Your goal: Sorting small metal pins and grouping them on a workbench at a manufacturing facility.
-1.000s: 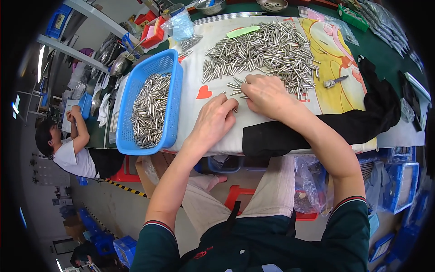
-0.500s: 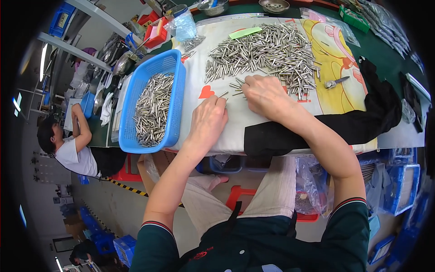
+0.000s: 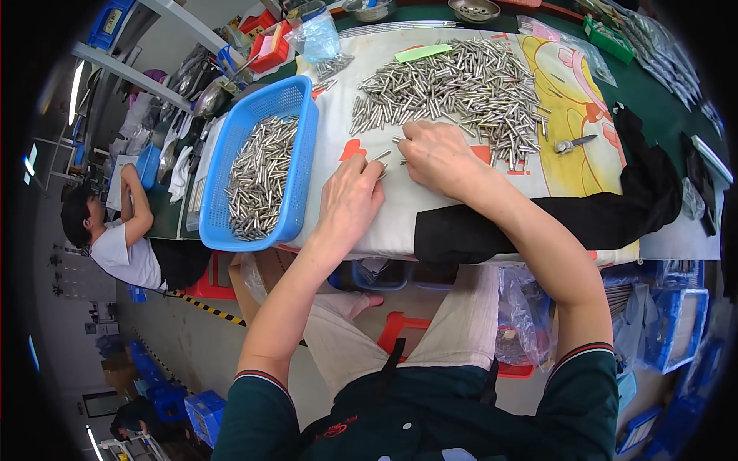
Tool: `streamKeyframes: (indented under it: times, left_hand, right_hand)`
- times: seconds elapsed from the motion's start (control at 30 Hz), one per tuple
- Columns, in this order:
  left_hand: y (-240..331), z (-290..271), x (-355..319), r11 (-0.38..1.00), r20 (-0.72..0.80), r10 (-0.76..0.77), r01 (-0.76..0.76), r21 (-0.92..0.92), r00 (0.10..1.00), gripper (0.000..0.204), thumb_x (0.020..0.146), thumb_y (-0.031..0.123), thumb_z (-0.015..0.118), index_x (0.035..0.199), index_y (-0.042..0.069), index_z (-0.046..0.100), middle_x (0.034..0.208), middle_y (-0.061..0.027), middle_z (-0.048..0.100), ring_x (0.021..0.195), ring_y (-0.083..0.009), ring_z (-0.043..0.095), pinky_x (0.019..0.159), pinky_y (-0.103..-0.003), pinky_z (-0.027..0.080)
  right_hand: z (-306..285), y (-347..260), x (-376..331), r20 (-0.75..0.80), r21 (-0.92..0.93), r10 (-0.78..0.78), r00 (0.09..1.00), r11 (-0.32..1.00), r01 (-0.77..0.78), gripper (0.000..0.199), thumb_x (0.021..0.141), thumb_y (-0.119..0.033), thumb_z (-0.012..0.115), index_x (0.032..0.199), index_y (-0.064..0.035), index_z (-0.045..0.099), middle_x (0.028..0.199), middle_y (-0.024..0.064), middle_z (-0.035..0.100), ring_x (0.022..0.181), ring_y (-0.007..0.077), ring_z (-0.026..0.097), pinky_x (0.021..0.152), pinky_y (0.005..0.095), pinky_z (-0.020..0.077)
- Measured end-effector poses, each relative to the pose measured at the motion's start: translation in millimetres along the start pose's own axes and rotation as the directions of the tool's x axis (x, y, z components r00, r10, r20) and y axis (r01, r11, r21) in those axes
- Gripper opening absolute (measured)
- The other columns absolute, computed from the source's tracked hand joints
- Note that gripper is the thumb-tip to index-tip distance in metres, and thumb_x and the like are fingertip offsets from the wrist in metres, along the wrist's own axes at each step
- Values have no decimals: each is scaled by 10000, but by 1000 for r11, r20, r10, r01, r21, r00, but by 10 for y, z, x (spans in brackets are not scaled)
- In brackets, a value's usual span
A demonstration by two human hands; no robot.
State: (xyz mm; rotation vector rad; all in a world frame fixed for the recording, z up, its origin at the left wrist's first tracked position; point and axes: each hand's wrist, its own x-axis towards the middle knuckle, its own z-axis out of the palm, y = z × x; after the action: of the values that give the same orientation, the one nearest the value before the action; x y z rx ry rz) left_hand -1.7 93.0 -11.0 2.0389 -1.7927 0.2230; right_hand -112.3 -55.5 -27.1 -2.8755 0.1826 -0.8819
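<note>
On the cloth-covered table, my left hand (image 3: 352, 194) is closed, with short metal pins (image 3: 382, 156) sticking out past its fingertips. Just to the right, my right hand (image 3: 440, 159) has its fingers curled down around a few pins; their ends peek out at its left side, and the fingertips themselves are hidden. Beyond it spreads a large heap of loose metal pins (image 3: 453, 88), with a green strip (image 3: 423, 53) lying on top. Left of my left hand stands a blue plastic basket (image 3: 306, 146), partly filled with the same kind of pins.
A black cloth (image 3: 523, 223) lies under my right forearm. A small tool with a dark blade (image 3: 573, 144) rests right of the heap. Metal bowls (image 3: 474, 9), a red bin (image 3: 270, 52) and a green tray (image 3: 609, 40) line the back. A co-worker (image 3: 127, 238) sits at the left.
My right hand has shifted slightly left and covers pins that lay by its fingers. More pin ends show at my left fingertips. The whole view has shifted slightly.
</note>
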Motion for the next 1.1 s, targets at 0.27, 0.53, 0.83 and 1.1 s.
streamKeyframes:
  times: [0.27,0.53,0.83,1.1]
  left_hand:
    - [-204,60,53,980,-22,149,-145,133,989,118,701,-2,623,817,12,601,785,-118,556,752,-291,580,662,-401,479]
    - [-147,23,77,1000,-21,-2,2,-25,1000,45,775,25,612,820,25,611,809,-115,558,754,-307,596,637,-407,482]
    - [-145,69,181,980,115,34,-55,190,993,51,771,1,565,808,-26,540,806,-178,556,728,-356,592,648,-435,486]
    - [-64,92,261,985,115,-77,58,166,990,48,759,6,543,792,-17,518,791,-217,554,712,-403,576,654,-482,465]
  right_hand:
    - [-451,216,6,-39,102,222,974,971,-217,63,688,-92,571,701,-32,554,759,88,574,706,285,581,618,376,460]
    - [-376,129,-103,222,-33,100,970,995,-95,77,654,-83,596,683,-21,561,751,119,580,707,307,594,599,406,473]
    - [-203,-22,-109,105,-237,9,994,971,16,49,652,-49,589,644,-17,624,693,121,601,683,266,632,557,375,495]
    - [-190,7,-140,85,-182,40,996,983,-24,56,652,-38,566,657,-15,616,719,120,601,694,265,629,577,372,503]
